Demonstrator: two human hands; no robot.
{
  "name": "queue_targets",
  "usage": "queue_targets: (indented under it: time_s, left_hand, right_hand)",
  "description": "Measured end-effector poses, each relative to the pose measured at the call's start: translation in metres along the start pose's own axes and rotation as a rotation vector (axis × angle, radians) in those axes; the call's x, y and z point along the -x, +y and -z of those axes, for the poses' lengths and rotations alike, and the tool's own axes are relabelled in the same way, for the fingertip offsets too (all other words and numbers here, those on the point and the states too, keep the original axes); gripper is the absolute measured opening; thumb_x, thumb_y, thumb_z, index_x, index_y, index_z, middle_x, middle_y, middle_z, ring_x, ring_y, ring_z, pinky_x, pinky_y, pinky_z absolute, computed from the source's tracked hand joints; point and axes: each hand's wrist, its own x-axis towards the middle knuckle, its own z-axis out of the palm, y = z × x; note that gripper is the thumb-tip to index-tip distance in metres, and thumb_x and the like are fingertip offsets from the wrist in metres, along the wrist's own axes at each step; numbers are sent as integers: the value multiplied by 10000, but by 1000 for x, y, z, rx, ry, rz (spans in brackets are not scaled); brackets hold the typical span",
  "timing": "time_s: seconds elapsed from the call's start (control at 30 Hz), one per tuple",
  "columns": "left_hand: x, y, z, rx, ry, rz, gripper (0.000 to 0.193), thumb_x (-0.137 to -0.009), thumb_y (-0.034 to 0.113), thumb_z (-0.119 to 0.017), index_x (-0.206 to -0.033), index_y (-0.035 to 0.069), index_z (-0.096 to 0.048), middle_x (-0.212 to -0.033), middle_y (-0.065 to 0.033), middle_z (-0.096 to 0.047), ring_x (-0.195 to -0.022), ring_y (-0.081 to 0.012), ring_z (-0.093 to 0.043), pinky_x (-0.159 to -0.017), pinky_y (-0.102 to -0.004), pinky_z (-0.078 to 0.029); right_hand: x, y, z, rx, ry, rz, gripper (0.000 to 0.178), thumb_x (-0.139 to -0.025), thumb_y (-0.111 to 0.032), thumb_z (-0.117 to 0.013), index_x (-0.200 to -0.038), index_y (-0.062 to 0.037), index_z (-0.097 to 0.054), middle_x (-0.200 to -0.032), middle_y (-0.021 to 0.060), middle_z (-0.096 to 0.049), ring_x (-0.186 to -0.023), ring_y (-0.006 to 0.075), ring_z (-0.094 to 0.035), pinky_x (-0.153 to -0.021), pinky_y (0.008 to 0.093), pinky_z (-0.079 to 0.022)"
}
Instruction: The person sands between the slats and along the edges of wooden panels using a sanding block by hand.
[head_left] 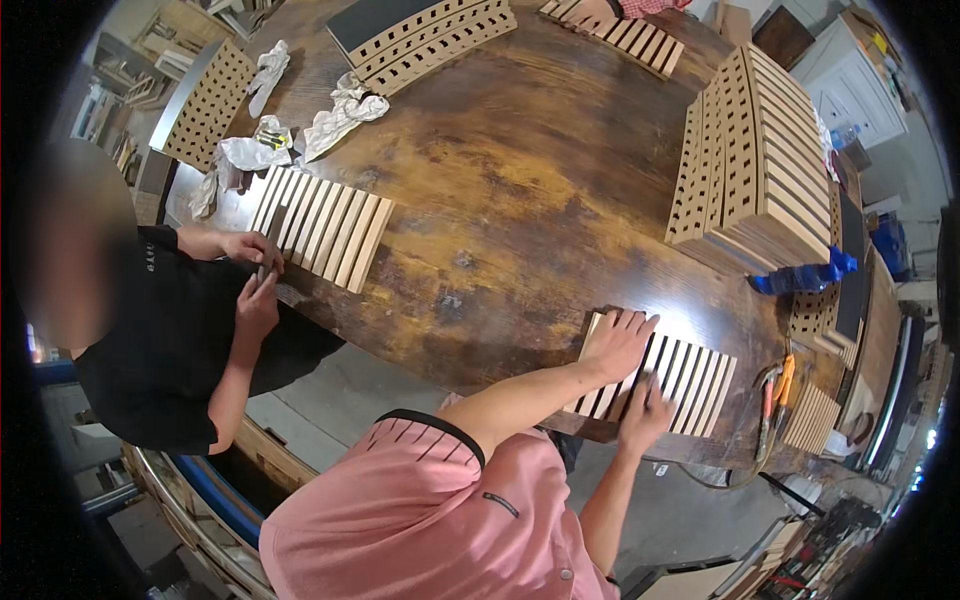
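Observation:
A slatted wooden panel, pale strips with dark grooves between them, lies at the table's near edge in front of me. My left hand rests on its left part, fingers stretched out toward the far edge. To the right of it, my right hand is closed around a narrow dark strip held against the slats; the hand hides much of it, and its kind cannot be made out.
Orange- and red-handled pliers lie right of the panel. Perforated, slatted panels stand stacked beyond, beside a blue bottle. A co-worker at left works on another slatted panel. Crumpled white gloves lie farther off. Another person's hand shows at the far edge.

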Motion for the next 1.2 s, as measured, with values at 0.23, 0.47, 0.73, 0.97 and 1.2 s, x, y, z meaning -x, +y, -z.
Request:
queue_targets:
  time_s: [0.23, 0.47, 0.73, 0.97, 1.2]
  left_hand:
    - [-1, -6, 14, -28, -17, 12, 613, -958, 155, -583, -1548, 30, -473, -1237, -106, -631, -1147, -231, -552, -961, -409, -389]
    - [-5, 0, 10, 88, -39, 11, 567, -980, 154, -546, -1526, 15, -483, -1288, -156, -635, -1198, -277, -569, -1008, -417, -394]
    - [-2, -1, 6, -12, -40, -1, 618, -963, 133, -585, -1556, 27, -449, -1269, -140, -630, -1167, -267, -569, -990, -409, -398]
    - [0, 1, 7, -18, -20, 2, 615, -956, 162, -594, -1546, 48, -464, -1243, -121, -634, -1181, -261, -571, -1006, -427, -390]
    - [1, -17, -5, 125, -13, -13, 470, -982, 209, -571, -1424, 48, -571, -1246, -113, -633, -1192, -270, -568, -1032, -460, -389]
  right_hand:
    - [-9, -12, -2, -3, -38, 76, 312, -942, -85, -753, -1246, -24, -782, -863, 203, -687, -812, 291, -590, -772, 408, -509]
    - [-79, -37, -19, -120, 15, 1, 351, -926, -66, -747, -1271, 0, -759, -920, 234, -676, -777, 301, -608, -725, 432, -509]
    - [33, 24, 9, -26, 25, 52, 364, -895, -79, -773, -1258, -53, -785, -747, 131, -546, -695, 264, -504, -658, 423, -436]
    - [-67, -33, -12, -50, -36, -5, 354, -940, -154, -749, -1267, -20, -771, -809, 165, -575, -726, 269, -538, -704, 409, -482]
    - [-82, -30, -27, -9, -5, 60, 370, -920, -106, -774, -1269, 17, -761, -858, 140, -620, -741, 253, -599, -718, 413, -521]
